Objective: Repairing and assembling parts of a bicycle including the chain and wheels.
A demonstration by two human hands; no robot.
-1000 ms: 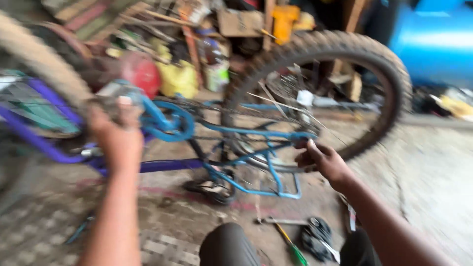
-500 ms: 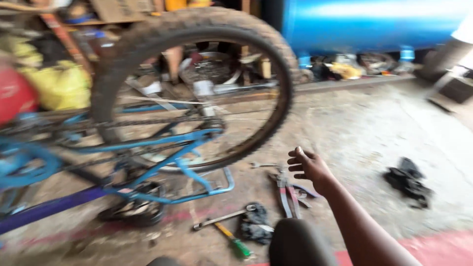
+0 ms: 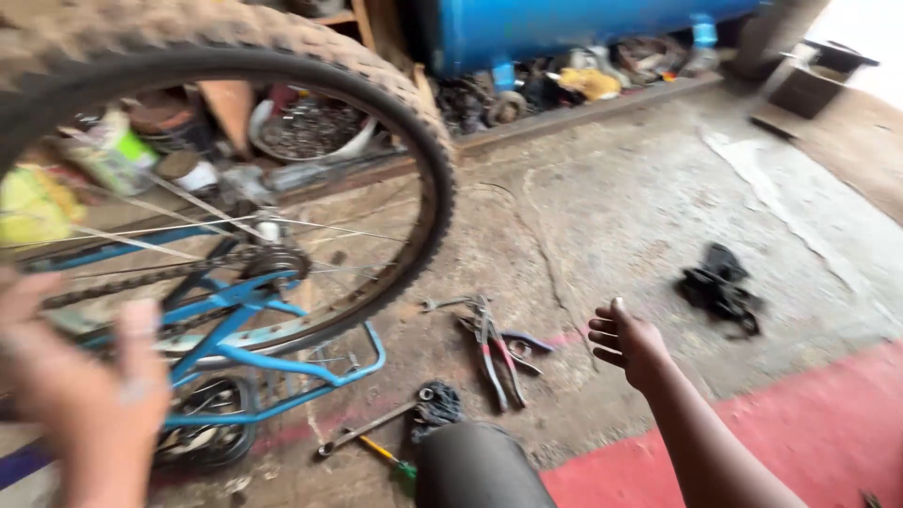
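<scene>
Right hand (image 3: 628, 341) open, fingers spread, empty, pliers (image 3: 496, 346) at its 9 o'clock on floor (image 3: 640, 216), left hand (image 3: 80, 395) blurred, open, beside bike wheel (image 3: 414, 122)

Bike wheel (image 3: 282, 141) fills upper left, upside-down frame (image 3: 273, 357) below it, chain & sprocket (image 3: 275, 259) at hub. Left hand (image 3: 80, 395) at 8 o'clock, in front of frame. Right hand (image 3: 628, 343) at 4 o'clock over floor (image 3: 640, 207), nothing in it. Pliers (image 3: 494, 348) on floor just left of right hand, btwn it & wheel. Wrench (image 3: 367, 428) & screwdriver (image 3: 384, 454) at 6 o'clock, near knee (image 3: 475, 466). Rag-like bundle (image 3: 720, 287) at 3 o'clock, well apart from right hand. Tank (image 3: 564, 28) at 12 o'clock, behind all; clutter under it.
</scene>
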